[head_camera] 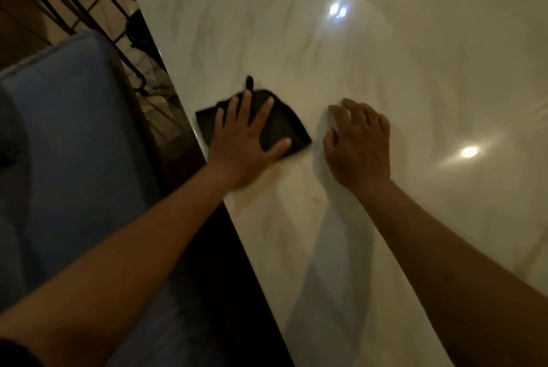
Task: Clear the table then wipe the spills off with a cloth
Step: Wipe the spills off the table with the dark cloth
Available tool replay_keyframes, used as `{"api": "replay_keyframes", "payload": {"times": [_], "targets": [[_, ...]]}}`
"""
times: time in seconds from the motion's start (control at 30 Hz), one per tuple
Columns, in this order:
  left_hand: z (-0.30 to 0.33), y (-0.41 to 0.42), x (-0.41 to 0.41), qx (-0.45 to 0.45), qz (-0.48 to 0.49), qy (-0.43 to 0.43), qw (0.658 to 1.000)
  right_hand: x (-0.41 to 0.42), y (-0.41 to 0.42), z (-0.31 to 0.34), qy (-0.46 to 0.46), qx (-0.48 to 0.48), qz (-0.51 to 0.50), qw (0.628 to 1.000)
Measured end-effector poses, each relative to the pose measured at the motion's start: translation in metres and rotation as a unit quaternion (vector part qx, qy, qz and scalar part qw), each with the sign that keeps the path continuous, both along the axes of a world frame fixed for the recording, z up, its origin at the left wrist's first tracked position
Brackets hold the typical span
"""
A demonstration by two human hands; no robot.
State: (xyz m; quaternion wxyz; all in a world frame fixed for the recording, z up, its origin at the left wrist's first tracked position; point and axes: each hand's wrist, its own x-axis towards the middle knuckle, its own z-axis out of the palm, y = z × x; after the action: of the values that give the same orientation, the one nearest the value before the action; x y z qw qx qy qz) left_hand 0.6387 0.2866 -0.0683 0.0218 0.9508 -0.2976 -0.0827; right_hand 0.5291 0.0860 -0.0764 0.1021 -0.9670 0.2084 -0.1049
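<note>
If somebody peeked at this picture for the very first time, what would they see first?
Probably the dark cloth lying near the left edge of the shiny pale marble table, with the left hand pressed flat on it, fingers spread. Next to it, the right hand rests on the bare table with its fingers curled. Bright light spots glare off the tabletop, and a blue chair sits beside the table on the left.

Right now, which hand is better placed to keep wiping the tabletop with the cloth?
Left. The left hand lies flat, fingers spread, on the dark cloth near the table edge. The right hand rests beside it on bare marble, fingers curled, not touching the cloth.
</note>
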Motion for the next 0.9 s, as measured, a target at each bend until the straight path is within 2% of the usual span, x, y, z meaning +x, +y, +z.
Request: {"api": "replay_keyframes", "payload": {"times": [0.13,0.27,0.47,0.73,0.9], "targets": [[-0.002,-0.024,0.086,0.004,0.053,0.003,0.999,0.000,-0.001,0.000,-0.007,0.012,-0.008,1.000],[-0.003,-0.031,0.086,-0.001,0.072,-0.004,0.997,0.000,-0.002,-0.001,-0.007,0.020,-0.005,1.000],[-0.004,-0.007,-0.049,-0.024,0.050,-0.012,0.998,-0.036,0.005,0.008,-0.021,0.088,-0.011,0.996],[0.001,0.022,-0.276,-0.020,-0.007,0.005,1.000,-0.206,0.040,0.026,-0.027,0.082,-0.032,0.996],[0.004,0.020,-0.263,0.001,0.015,0.018,1.000,-0.324,0.066,0.041,0.012,0.067,0.024,0.997]]}}
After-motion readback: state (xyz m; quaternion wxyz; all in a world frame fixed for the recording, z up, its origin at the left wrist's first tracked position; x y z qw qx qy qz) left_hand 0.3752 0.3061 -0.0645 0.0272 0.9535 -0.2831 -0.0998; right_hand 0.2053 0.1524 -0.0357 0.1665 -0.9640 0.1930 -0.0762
